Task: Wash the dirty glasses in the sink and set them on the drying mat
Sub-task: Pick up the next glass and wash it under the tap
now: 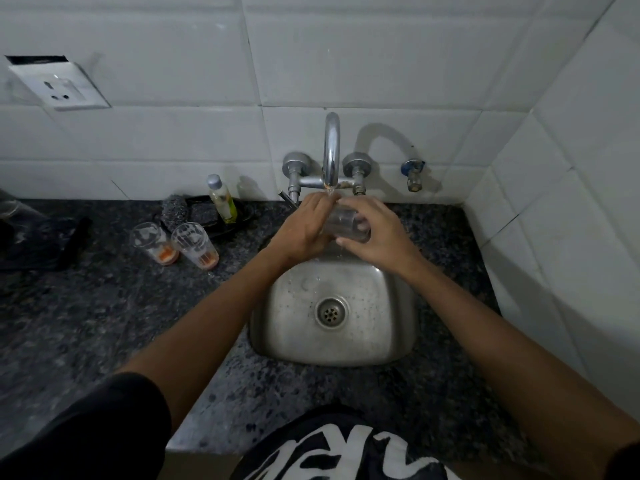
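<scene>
Both hands meet under the tap's mouth, above the back edge of the sink. The right hand curls round a clear glass, fingers wrapped over its far side and thumb along the near side; the glass lies roughly sideways between the two hands. The left hand holds the glass's other end, fingers curled against it (whether they reach inside the mouth cannot be told). A thin stream of water falls from the curved chrome tap onto the glass and drips below it.

Directly under the hands: a small stainless-steel sink, rounded-square, dull and spotted with droplets, with a round perforated drain at its centre.

Left of the left hand, on the speckled dark granite counter, stand two dirty glasses, clear, tapered, upright, just beside each other, each with orange residue at the bottom. Behind them: a wiry metal scrubber, a dark scouring pad on a dark tray, and a small clear bottle with yellowish liquid and a pale cap.

Further left, dark indistinct items at the frame edge.

The walls are glossy white rectangular tile, meeting in a corner to the right of the right hand. A white wall socket sits upper left; a small valve with a pale hose sits right of the tap.
</scene>
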